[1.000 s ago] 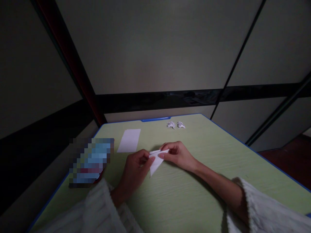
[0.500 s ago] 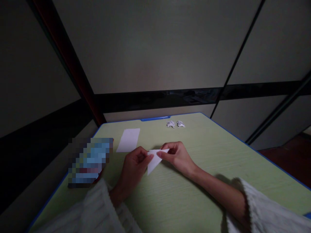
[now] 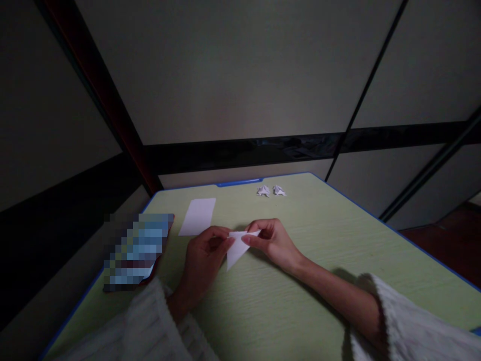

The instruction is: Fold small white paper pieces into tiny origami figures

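A folded white sheet of paper with a triangular shape is held above the middle of the table, one corner pointing down toward me. My left hand pinches its left edge between thumb and fingers. On the upper right side, my right hand grips it with the thumb in front and the fingers behind. The fingertips behind the paper are partly hidden. Beyond my left hand lies a flat white stack of paper.
Two small folded paper figures sit side by side near the back of the light green table. At the left edge lies a blurred-out device or booklet with a dark red rim. Cabinet panels rise behind the table.
My left hand has shifted slightly left, its fingers stretching a little further along the top edge of the paper. My right hand keeps its grip almost unchanged.
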Tool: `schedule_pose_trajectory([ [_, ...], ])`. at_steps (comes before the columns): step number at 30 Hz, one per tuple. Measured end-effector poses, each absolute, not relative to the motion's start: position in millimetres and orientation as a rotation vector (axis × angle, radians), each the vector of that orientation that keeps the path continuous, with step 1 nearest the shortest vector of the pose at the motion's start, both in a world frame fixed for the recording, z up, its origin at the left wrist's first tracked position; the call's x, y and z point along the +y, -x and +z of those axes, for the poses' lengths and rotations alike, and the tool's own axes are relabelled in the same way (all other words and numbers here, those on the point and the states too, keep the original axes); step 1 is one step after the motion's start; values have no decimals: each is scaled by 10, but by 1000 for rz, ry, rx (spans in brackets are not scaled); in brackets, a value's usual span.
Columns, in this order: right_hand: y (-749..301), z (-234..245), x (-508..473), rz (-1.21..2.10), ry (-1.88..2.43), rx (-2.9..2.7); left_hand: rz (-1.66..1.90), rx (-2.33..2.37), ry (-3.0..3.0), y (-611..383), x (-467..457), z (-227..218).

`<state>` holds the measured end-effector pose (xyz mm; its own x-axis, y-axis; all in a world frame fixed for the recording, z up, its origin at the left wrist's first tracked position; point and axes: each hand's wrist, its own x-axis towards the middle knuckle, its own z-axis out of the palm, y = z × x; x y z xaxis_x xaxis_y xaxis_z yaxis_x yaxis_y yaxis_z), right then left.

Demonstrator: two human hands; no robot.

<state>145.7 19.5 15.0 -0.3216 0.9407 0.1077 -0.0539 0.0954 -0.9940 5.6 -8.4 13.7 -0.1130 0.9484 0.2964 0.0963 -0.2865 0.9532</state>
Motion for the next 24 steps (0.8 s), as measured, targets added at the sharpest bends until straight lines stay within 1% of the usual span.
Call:
schedule_pose_trajectory([
  [7, -1414, 147, 166, 1383, 983, -1370, 1578, 1292, -1465, -17, -68, 122],
  [11, -1395, 131, 165, 1428, 936, -1249, 1613, 1327, -1435, -20, -65, 140],
  [18, -1420, 130, 186, 1468, 883, -1222, 1559, 1371, -1390, -43, -58, 148],
  [24, -1439, 144, 196, 1437, 866, -1253, 1535, 1316, -1453, -34, -87, 183],
])
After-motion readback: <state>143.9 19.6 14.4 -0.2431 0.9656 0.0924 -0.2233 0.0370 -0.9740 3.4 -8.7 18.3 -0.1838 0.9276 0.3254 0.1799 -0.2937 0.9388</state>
